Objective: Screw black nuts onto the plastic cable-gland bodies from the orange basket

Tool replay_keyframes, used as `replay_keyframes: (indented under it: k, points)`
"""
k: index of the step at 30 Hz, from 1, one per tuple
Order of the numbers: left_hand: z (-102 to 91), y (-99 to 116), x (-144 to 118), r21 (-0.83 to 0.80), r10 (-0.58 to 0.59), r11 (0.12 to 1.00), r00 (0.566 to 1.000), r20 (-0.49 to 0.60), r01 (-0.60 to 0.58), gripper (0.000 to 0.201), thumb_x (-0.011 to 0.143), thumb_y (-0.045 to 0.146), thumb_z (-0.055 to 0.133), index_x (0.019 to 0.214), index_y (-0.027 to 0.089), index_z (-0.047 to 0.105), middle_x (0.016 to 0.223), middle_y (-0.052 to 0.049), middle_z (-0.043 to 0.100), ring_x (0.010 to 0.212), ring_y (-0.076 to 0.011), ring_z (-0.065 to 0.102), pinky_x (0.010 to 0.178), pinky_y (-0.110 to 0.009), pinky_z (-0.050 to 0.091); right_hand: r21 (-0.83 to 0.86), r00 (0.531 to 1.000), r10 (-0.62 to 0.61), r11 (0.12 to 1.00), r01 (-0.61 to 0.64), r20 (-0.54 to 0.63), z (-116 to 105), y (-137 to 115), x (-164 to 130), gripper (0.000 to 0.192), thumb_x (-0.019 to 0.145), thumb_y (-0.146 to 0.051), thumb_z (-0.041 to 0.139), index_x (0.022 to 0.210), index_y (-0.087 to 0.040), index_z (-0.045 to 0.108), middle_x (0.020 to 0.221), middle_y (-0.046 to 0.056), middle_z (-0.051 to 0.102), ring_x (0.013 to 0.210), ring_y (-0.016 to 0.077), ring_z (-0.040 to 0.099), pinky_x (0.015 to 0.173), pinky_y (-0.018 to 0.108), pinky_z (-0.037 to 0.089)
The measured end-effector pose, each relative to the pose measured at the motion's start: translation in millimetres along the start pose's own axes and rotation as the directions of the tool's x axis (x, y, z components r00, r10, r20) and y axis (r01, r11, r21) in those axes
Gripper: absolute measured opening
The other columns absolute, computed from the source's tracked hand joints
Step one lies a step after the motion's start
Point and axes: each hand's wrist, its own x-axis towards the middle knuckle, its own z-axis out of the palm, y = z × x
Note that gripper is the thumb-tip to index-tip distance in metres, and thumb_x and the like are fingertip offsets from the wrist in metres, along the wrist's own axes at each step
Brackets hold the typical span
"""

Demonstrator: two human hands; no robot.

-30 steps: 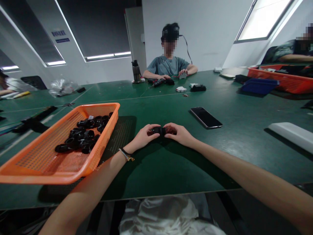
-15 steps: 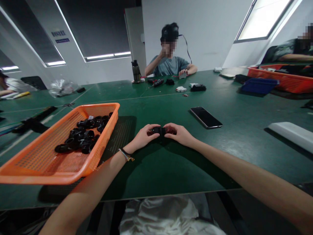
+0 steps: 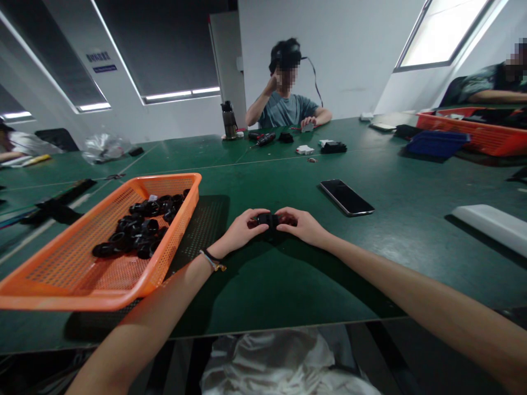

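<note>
Between my two hands, just above the green table (image 3: 263,296), is a small black plastic part (image 3: 268,220). My left hand (image 3: 244,229) grips its left side, thumb nearer me and fingers beyond. On the other side my right hand (image 3: 303,227) pinches the part's right end the same way. Most of the part is covered by my fingers, so its full shape is hidden. To the left, an orange perforated basket (image 3: 181,241) holds several glossy black ring-shaped plastic parts (image 3: 134,230).
A phone (image 3: 347,197) lies to the right, with a long white object (image 3: 494,226) beyond it. Across the table sits a person (image 3: 284,109) near a bottle (image 3: 229,120) and a power drill (image 3: 265,139). A blue bin (image 3: 436,144) and red basket (image 3: 489,134) stand far right.
My hands and the black part stay almost exactly where they were. Across the table, the person's raised arm has shifted slightly.
</note>
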Motion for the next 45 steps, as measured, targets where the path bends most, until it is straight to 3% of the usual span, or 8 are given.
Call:
replay_keyframes:
  k: [45]
  points:
    - [1.3, 1.0, 0.8, -0.008, -0.011, 1.000, 1.000, 0.002, 0.011, 0.040, 0.073, 0.023, 0.060, 0.113, 0.018, 0.056, 0.107, -0.007, 0.056, 0.091, -0.0163, 0.058, 0.083, -0.033, 0.049, -0.056, 0.999, 0.029, 0.998, -0.030, -0.015, 1.0, -1.2, 1.5, 0.020, 0.073, -0.024, 0.061, 0.091, -0.015, 0.060, 0.081, 0.003, 0.066, 0.073, 0.0158, 0.060, 0.071, 0.031, 0.047]
